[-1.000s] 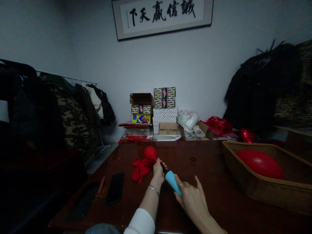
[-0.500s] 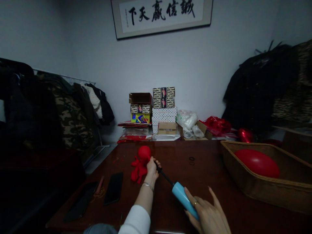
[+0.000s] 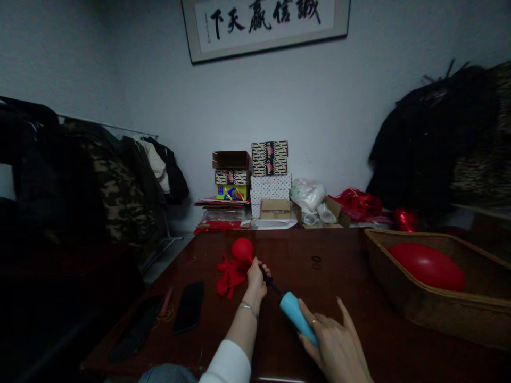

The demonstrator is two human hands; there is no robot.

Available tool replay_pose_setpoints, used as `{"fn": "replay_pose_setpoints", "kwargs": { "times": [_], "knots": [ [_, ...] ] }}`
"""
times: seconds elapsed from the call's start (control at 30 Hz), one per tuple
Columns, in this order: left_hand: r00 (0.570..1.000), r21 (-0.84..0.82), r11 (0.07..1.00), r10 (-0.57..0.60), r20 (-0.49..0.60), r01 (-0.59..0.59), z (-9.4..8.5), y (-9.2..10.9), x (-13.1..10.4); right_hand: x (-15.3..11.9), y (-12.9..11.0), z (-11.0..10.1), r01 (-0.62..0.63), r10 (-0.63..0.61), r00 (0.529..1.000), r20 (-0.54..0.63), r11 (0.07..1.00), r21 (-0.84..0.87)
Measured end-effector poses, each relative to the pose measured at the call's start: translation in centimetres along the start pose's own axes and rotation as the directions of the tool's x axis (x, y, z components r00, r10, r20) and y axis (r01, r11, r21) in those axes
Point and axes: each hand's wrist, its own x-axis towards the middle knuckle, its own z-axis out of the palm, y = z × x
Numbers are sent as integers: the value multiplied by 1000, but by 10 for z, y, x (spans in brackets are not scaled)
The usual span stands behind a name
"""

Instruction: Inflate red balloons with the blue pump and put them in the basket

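Observation:
A partly inflated red balloon sits just beyond my left hand. The fingers of that hand are closed around the balloon's neck and the black nozzle end of a hand pump. The pump has a light blue barrel and a short stretch of black rod between my hands. My right hand grips the blue barrel from the near end, with the little finger sticking out. To the left of my left hand, a pile of limp red balloons lies on the brown table.
Two dark rings lie on the table. On the right, a wicker basket holds a large red balloon. A black phone and a dark flat item lie at left. Stacked boxes stand behind.
My right hand has pushed the blue barrel up toward my left hand, so less black rod shows. My left hand and the balloon have shifted slightly right in view.

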Motion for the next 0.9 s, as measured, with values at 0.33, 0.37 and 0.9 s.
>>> {"fn": "replay_pose_setpoints", "kwargs": {
  "times": [0.33,0.37,0.9],
  "knots": [
    [999,25,999,-46,15,46,7,-17,-12,28,-10,13,-28,30,999,17,996,-80],
    [999,30,999,-44,15,43,7,-17,-12,28,-10,14,-30,32,999,20,997,-74],
    [999,-16,999,33,-30,-34,-13,10,10,-21,13,5,88,-80,993,-84,991,102]
  ]
}}
